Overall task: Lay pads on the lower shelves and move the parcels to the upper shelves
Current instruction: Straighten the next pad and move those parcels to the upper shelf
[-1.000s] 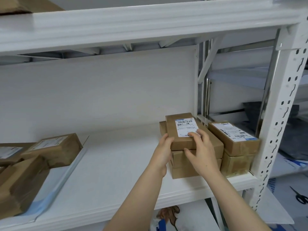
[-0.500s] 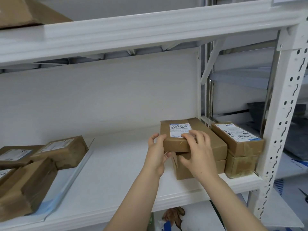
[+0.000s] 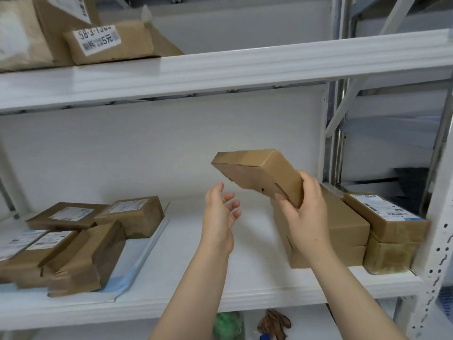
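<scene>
The right hand (image 3: 305,214) grips a tilted parcel (image 3: 257,176) at frame centre; the left hand (image 3: 220,214) hangs open. An upper-left box label (image 3: 98,39) reads "5元".

head view, close, facing shelf (image 3: 245,69)

Lower shelf (image 3: 220,278), middle: bare board, open to the front, wall behind.
Left end: heap (image 3: 73,244) of parcels on a pad (image 3: 139,263), whose edge juts toward the middle.
Right end: two stacks, inner (image 3: 348,231) and outer (image 3: 387,217), just beside each other; the outer one sits close to the post (image 3: 441,241).
Air above the middle: left grip (image 3: 220,217), palm spread, and right grip (image 3: 306,217) clasping a tilted parcel (image 3: 259,173), under the upper shelf (image 3: 245,67).
Upper shelf, left: boxes (image 3: 110,42) crowd it; rightward, room above its lip is open.
</scene>
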